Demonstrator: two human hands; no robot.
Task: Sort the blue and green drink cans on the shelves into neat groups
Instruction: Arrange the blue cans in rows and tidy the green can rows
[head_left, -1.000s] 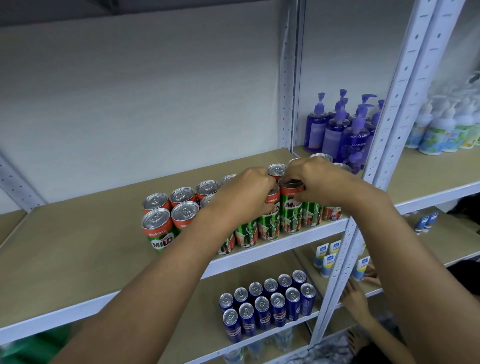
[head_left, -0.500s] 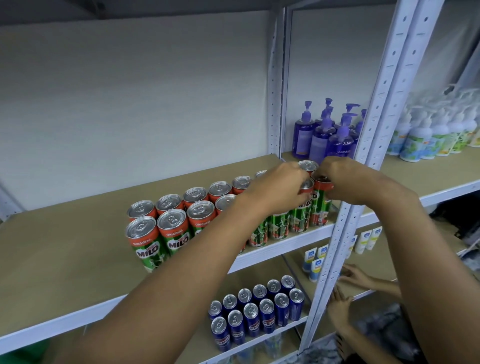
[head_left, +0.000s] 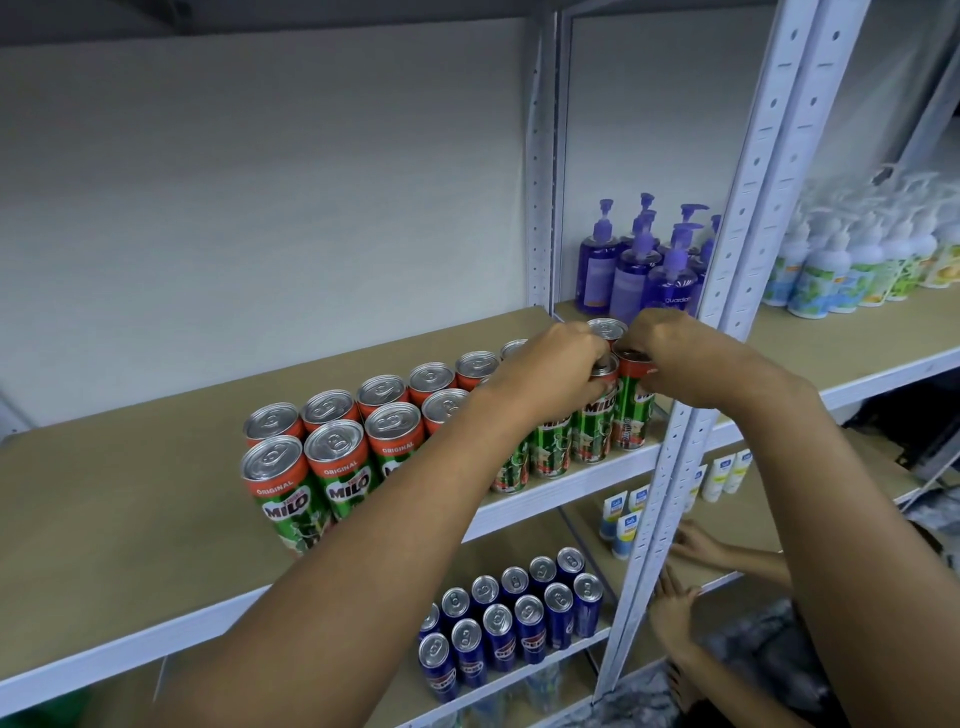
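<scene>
Several green Milo cans (head_left: 340, 470) with red tops stand in two rows on the upper shelf (head_left: 130, 519), running from the front left to the right post. My left hand (head_left: 550, 369) grips the top of a green can (head_left: 595, 421) near the right end of the front row. Beside it, my right hand (head_left: 675, 358) grips the top of the last green can (head_left: 631, 415) by the post. Several blue cans (head_left: 498, 623) stand in two neat rows on the shelf below.
A white perforated upright post (head_left: 691, 441) stands just right of the cans. Purple pump bottles (head_left: 639, 270) and pale bottles (head_left: 852, 270) fill the adjoining shelf. Small tubes (head_left: 626, 517) stand lower right, where another person's hands (head_left: 680, 577) reach.
The view has shifted slightly and the can rows now sit further left in frame. Both hands stay on the two rightmost front cans by the post.
</scene>
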